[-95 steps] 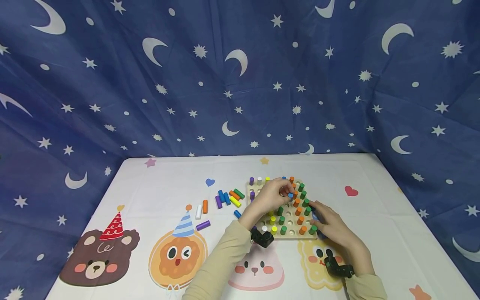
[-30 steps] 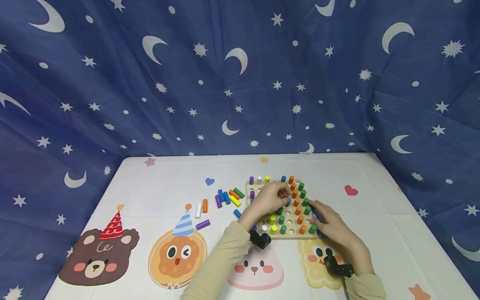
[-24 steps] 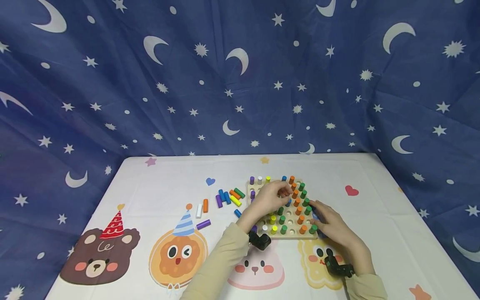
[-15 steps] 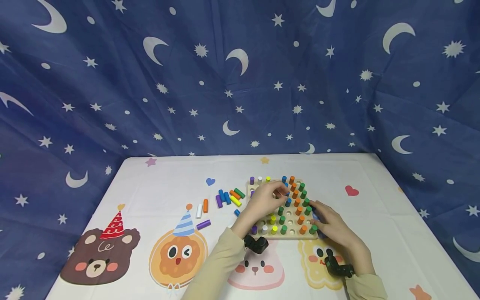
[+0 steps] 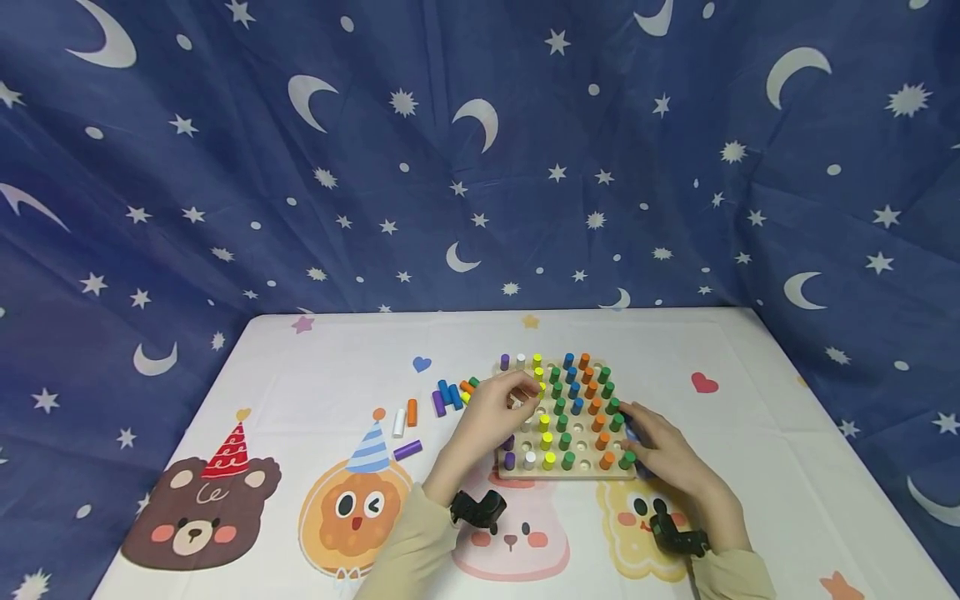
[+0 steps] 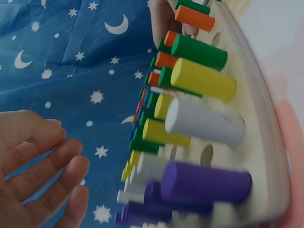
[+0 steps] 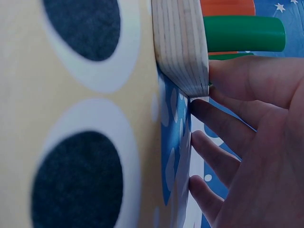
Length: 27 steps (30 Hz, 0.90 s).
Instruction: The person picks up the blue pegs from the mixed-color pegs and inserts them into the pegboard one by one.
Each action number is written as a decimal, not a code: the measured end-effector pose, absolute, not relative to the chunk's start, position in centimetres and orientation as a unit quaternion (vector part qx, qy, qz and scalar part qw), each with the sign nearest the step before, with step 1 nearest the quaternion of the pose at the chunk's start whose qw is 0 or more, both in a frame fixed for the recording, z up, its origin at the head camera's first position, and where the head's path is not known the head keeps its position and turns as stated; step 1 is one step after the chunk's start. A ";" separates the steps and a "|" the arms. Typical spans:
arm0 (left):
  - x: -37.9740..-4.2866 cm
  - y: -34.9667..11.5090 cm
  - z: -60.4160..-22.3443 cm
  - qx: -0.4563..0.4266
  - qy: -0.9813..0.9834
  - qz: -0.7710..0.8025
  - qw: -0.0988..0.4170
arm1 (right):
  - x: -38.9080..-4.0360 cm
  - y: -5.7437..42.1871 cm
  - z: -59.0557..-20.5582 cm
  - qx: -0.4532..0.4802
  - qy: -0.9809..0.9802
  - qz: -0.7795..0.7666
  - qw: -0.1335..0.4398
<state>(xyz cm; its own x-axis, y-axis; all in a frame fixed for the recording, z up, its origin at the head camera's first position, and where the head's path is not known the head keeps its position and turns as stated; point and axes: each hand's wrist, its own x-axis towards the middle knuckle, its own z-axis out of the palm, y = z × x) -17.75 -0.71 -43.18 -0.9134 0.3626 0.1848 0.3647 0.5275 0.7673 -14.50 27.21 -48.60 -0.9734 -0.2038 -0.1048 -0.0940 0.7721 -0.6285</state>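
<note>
A wooden pegboard (image 5: 566,478) stands on the table, with upright pegs in purple, white, yellow, green, blue and orange. My left hand (image 5: 491,412) is over its left part, fingers loosely bent and holding nothing; the left wrist view shows that hand beside a purple peg (image 6: 206,183) and a white peg (image 6: 204,121). One blue peg (image 5: 577,406) stands at the near end of the blue column. At the board's right edge, my right hand (image 5: 667,446) rests with thumb on the top edge and extended fingers along the side, close to a green peg (image 7: 244,34).
Loose pegs lie left of the board: a white peg (image 5: 399,422), an orange peg (image 5: 412,412), a purple peg (image 5: 408,450) and several more, partly behind my left hand. A blue curtain (image 5: 480,167) with moons and stars hangs behind the table.
My left hand has let go of a blue peg, which now stands in the board, and has moved left and towards me. The right hand has stayed at the board's edge.
</note>
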 end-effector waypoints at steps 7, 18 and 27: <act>-16.9 -3.1 -43.9 -0.187 -0.865 -0.465 0.015 | -14.5 27.2 -48.5 -0.081 0.937 -0.330 0.082; -16.6 -5.8 -46.0 -0.153 -0.877 -0.455 0.032 | -14.5 27.1 -48.7 -0.076 0.935 -0.337 0.084; -16.3 -6.6 -47.7 -0.132 -0.872 -0.471 0.018 | -14.5 27.3 -49.1 -0.074 0.935 -0.336 0.087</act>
<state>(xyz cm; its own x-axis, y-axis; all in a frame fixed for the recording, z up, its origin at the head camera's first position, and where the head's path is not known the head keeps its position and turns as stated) -16.31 -6.65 -47.68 -0.9647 0.2125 0.1555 0.2467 0.5224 0.8162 -14.52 27.31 -49.06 -0.9740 -0.1966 -0.1125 -0.0800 0.7634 -0.6410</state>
